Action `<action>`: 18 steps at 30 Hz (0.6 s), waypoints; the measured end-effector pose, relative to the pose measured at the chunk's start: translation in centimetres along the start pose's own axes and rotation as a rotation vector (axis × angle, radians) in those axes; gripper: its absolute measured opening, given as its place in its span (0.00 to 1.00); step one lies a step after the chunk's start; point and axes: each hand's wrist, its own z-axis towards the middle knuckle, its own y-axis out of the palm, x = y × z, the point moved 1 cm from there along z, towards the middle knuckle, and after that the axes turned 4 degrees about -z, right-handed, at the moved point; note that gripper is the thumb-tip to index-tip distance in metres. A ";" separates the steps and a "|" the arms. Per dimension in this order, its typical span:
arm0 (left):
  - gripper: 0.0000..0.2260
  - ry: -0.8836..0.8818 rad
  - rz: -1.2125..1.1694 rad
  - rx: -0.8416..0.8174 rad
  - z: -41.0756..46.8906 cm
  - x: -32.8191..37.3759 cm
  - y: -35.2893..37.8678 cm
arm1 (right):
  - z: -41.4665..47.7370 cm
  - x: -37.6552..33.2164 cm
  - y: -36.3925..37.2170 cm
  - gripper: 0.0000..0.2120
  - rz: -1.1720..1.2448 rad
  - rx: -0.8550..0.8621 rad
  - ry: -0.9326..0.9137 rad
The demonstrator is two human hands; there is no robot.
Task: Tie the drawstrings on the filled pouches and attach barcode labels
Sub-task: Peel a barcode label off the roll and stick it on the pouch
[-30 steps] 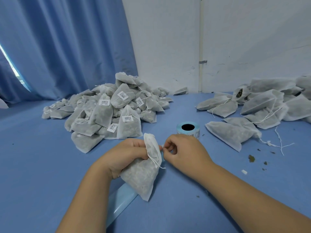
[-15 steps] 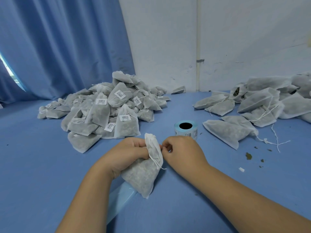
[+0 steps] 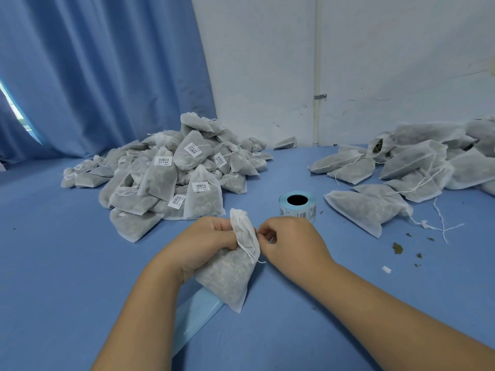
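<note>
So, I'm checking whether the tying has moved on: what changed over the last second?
Almost nothing. The left hand still grips the pouch by its neck, and the right hand still pinches the drawstring beside it. Neither has visibly shifted, and nothing was let go. The label roll, the labelled pile and the unlabelled pile lie as before.

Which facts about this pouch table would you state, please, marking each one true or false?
1. The left hand grips the pouch near its neck. True.
2. Pouches in the left pile carry barcode labels. True.
3. The label roll lies on top of the left pile. False: it stands on the table between the left pile and the right pile.
4. The right hand holds a peeled label. False: it pinches the drawstring beside the pouch's neck.
</note>
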 end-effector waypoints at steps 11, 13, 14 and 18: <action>0.13 0.051 0.014 -0.020 0.1 -0.1 0.2 | -0.1 0.0 0.0 0.10 0.026 0.007 0.012; 0.14 0.060 0.055 -0.003 0.2 0.0 0.4 | -0.1 0.1 0.0 0.10 0.018 -0.001 0.015; 0.14 0.061 0.082 0.005 0.2 -0.1 0.5 | -0.1 0.2 0.0 0.10 0.013 -0.008 0.015; 0.17 0.065 0.167 0.017 0.3 -0.1 0.9 | 0.0 0.3 -0.1 0.10 -0.004 -0.036 0.011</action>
